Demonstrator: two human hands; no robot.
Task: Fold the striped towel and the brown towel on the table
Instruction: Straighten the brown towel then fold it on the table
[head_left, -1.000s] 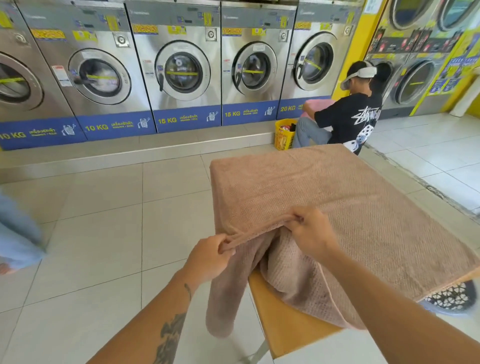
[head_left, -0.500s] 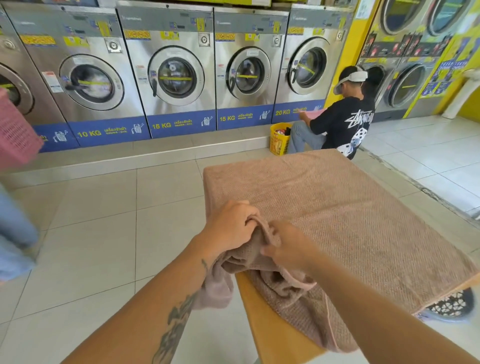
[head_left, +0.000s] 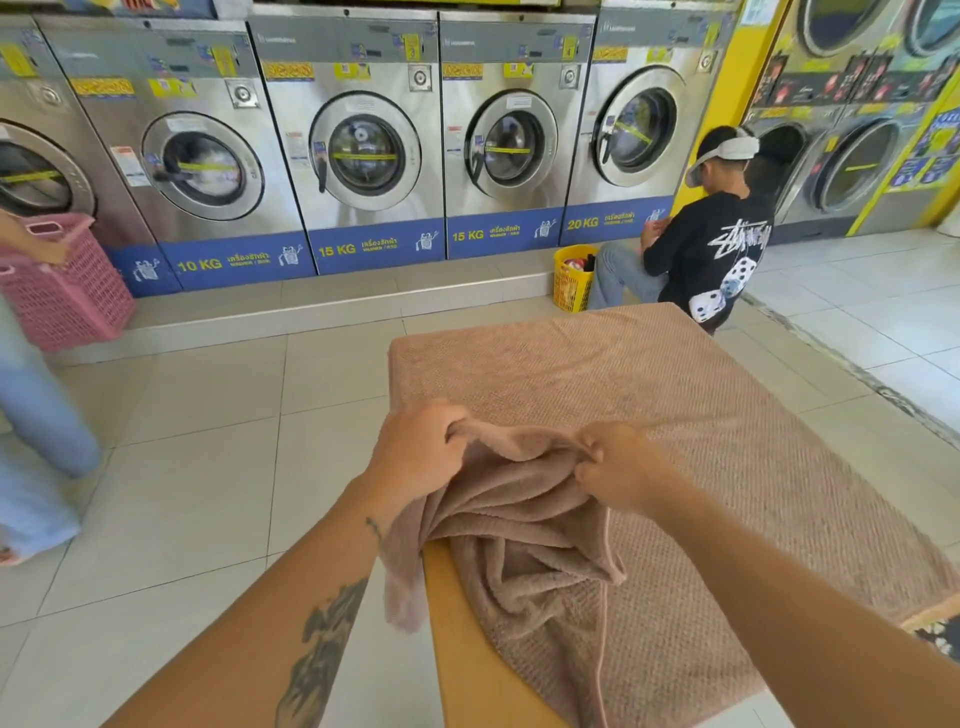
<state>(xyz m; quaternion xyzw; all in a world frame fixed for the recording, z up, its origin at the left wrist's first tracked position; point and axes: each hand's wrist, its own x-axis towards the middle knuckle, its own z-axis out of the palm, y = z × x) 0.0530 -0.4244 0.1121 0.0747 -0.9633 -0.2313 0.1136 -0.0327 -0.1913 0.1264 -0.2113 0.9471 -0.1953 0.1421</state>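
Note:
The brown towel (head_left: 675, 415) covers most of the wooden table (head_left: 467, 649), its near left part bunched and lifted. My left hand (head_left: 415, 447) grips the towel's near edge at the left, and my right hand (head_left: 618, 467) pinches the same edge a short way to the right. Between the hands the cloth sags in folds, and one corner hangs off the table's left side. No striped towel is visible.
A row of steel washing machines (head_left: 363, 150) lines the back wall. A person in a black shirt (head_left: 711, 249) crouches by a yellow basket (head_left: 571, 278) beyond the table. At far left a person in jeans holds a pink basket (head_left: 62, 280). Pale floor tiles surround the table.
Both hands have lifted the towel's hanging near edge up onto the table and gathered it forward. The pink basket and its carrier have come into view at the left.

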